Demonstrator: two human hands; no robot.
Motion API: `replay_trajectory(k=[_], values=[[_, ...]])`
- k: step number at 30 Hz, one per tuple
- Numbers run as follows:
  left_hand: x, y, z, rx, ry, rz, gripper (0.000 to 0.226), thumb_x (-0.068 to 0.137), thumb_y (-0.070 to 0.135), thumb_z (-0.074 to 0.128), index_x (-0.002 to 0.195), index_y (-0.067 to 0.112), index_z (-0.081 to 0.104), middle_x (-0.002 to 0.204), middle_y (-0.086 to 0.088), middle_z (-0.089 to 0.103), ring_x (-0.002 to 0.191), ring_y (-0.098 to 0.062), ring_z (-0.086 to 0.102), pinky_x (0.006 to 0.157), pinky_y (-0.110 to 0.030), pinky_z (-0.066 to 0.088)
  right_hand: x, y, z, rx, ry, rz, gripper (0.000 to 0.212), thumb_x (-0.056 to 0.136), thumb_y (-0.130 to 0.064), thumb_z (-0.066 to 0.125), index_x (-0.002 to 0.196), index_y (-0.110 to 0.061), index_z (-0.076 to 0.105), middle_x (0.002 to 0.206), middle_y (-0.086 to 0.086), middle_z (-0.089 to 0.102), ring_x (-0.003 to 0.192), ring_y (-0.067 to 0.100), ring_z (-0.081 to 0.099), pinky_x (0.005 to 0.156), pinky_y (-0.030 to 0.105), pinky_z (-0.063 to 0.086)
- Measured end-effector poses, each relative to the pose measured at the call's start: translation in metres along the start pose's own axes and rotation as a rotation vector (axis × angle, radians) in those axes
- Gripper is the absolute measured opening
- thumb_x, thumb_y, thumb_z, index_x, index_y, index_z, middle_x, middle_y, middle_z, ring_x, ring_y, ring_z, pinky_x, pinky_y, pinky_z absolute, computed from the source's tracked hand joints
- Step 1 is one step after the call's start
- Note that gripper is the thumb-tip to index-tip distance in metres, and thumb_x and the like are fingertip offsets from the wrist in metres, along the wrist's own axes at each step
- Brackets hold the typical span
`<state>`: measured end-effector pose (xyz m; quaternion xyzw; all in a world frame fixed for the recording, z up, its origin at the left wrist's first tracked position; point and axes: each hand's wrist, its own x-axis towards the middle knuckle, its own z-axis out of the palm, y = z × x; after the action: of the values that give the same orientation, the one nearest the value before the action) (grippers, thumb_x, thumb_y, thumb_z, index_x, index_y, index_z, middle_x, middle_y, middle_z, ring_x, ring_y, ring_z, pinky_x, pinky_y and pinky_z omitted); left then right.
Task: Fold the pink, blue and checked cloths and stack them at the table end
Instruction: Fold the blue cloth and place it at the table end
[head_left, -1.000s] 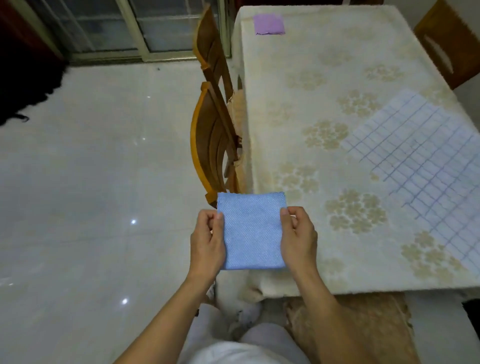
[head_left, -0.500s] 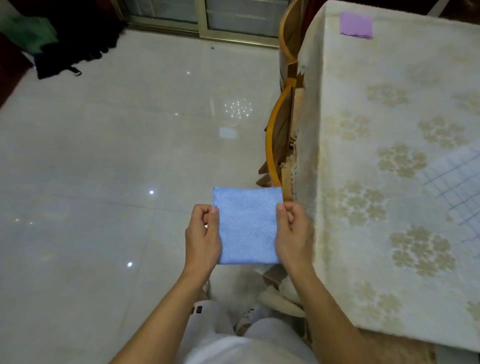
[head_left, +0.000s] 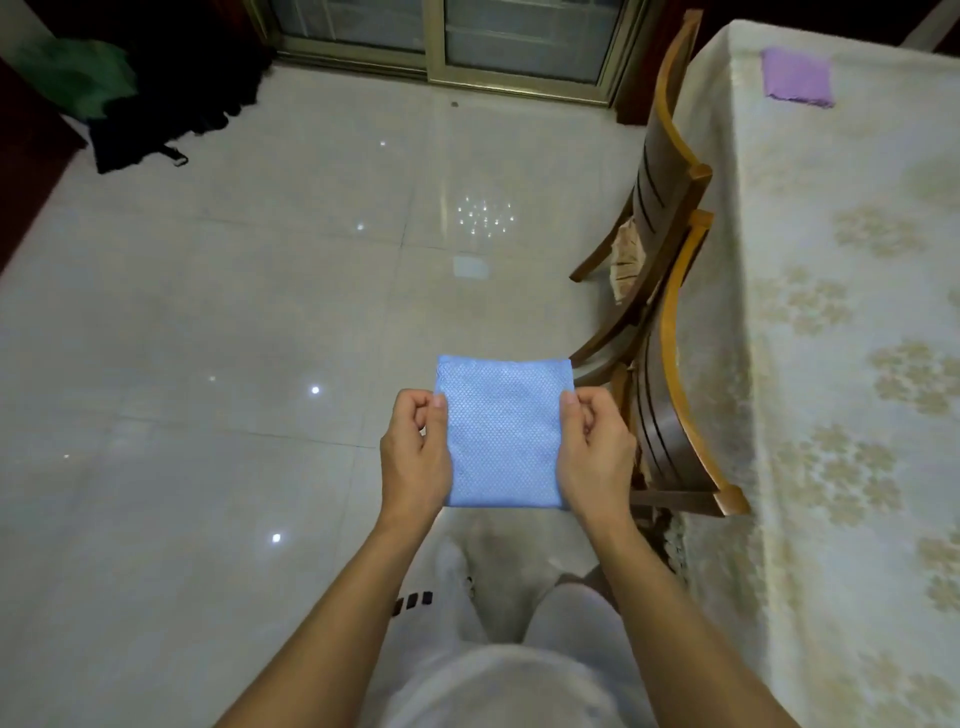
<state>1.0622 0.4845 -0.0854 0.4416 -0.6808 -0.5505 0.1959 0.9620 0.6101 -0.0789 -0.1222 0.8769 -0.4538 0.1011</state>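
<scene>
Holding a folded blue cloth over the floor

A blue cloth (head_left: 503, 434), folded to a flat square with a dimpled weave, is pinched at its side edges between the left hand (head_left: 415, 457) and the right hand (head_left: 597, 457), above glossy tiles. Far beyond the right hand, a folded pink cloth (head_left: 797, 78) lies on the table (head_left: 841, 364), draped in floral cloth; two wooden chairs (head_left: 670, 332) stand between.

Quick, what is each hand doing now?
Left hand: pinches the left edge of the folded blue cloth.
Right hand: pinches the cloth's right edge.
</scene>
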Motion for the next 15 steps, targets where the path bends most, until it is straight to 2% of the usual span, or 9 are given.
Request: replay_trajectory(k=[4, 15], values=[[0.028, 0.003, -0.009, -0.031, -0.003, 0.001, 0.026, 0.103, 0.031, 0.046, 0.089, 0.009, 0.051, 0.066, 0.009, 0.046, 0.053, 0.001, 0.042, 0.05, -0.016, 0.032, 0.018, -0.018, 0.016, 0.03, -0.018, 0.012, 0.02, 0.103, -0.026, 0.05, 0.092, -0.011, 0.056, 0.072, -0.005, 0.053, 0.065, -0.007, 0.051, 0.055, 0.008, 0.038], [0.119, 0.027, 0.002, -0.019, -0.027, -0.006, 0.024, 0.103, 0.03, 0.044, 0.089, 0.01, 0.048, 0.07, 0.006, 0.048, 0.055, 0.004, 0.047, 0.049, -0.011, 0.034, 0.106, -0.039, 0.055, 0.071, -0.035, 0.036, 0.024, 0.103, -0.032, 0.049, 0.095, -0.012, 0.058, 0.069, -0.008, 0.053, 0.062, -0.004, 0.053, 0.053, 0.013, 0.038]])
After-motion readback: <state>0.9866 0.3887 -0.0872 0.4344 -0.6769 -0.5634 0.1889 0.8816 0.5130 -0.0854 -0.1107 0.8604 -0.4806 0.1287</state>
